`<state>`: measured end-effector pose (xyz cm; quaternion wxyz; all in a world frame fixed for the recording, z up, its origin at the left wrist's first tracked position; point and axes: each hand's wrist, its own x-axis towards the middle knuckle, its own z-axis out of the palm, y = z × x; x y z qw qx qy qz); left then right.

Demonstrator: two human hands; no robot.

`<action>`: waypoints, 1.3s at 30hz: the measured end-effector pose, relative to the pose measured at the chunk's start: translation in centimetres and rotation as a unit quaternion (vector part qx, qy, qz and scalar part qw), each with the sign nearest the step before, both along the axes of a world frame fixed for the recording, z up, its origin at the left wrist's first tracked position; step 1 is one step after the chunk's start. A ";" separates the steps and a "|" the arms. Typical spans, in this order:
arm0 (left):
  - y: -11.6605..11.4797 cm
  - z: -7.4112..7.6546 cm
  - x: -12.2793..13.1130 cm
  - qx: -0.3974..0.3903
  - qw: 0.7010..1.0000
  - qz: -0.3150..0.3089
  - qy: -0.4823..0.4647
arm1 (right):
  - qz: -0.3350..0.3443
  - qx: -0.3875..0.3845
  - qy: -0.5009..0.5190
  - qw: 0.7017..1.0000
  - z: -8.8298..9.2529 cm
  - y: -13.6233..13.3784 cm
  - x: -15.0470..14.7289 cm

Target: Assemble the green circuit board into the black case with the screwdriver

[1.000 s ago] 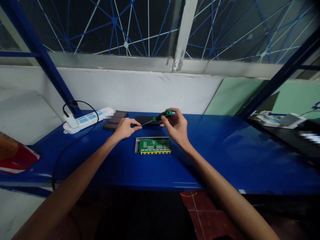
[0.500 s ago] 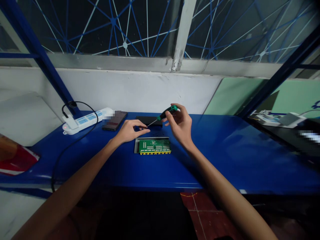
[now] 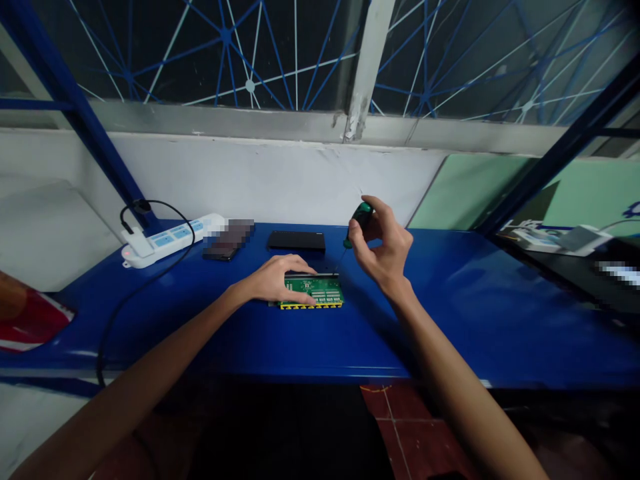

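My right hand (image 3: 383,243) grips the green and black handle of a screwdriver (image 3: 361,220). Its thin shaft points down and left, with the tip at the back right corner of the circuit board's metal tray; whether a screw is on the tip is too small to tell. Across the left part of the green circuit board (image 3: 327,288) lies my left hand (image 3: 275,279), thumb on the yellow-edged front and fingers on the back rim, holding it. The board rests flat in its grey tray on the blue table. Part of its left side is hidden under the hand.
Behind the board lies a flat black cover (image 3: 297,241). To its left are a dark phone (image 3: 227,243) and a white power strip (image 3: 167,241) with a black cable (image 3: 145,283) running over the table's front edge. A red packet (image 3: 33,313) sits far left.
My left hand came down from the screwdriver tip onto the circuit board and took hold of it. My right hand moved right, and the screwdriver turned steeper, its tip now at the board's back right corner.
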<state>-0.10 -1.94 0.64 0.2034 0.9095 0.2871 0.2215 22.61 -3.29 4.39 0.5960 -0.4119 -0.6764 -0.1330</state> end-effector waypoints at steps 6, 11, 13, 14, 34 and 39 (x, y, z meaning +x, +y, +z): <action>-0.4 -0.6 0.3 0.004 0.999 0.004 0.053 | 0.013 -0.039 -0.018 0.999 -0.7 0.3 -0.2; -0.3 -0.8 0.1 0.006 0.998 0.002 0.062 | 0.014 -0.052 -0.023 0.998 -0.7 0.2 -0.3; -0.2 -0.9 0.1 0.007 0.998 0.000 0.062 | 0.015 -0.054 -0.024 0.998 -0.7 0.2 -0.4; -0.2 -0.9 0.1 0.006 0.998 0.000 0.063 | 0.016 -0.055 -0.024 0.998 -0.7 0.2 -0.4; -0.2 -1.0 0.1 0.010 0.998 0.002 0.070 | 0.042 -0.069 -0.050 0.995 -0.5 -0.2 -0.6; -0.2 -1.0 0.2 0.019 0.998 -0.001 0.058 | 0.031 -0.069 -0.044 0.996 -0.4 -0.3 -0.9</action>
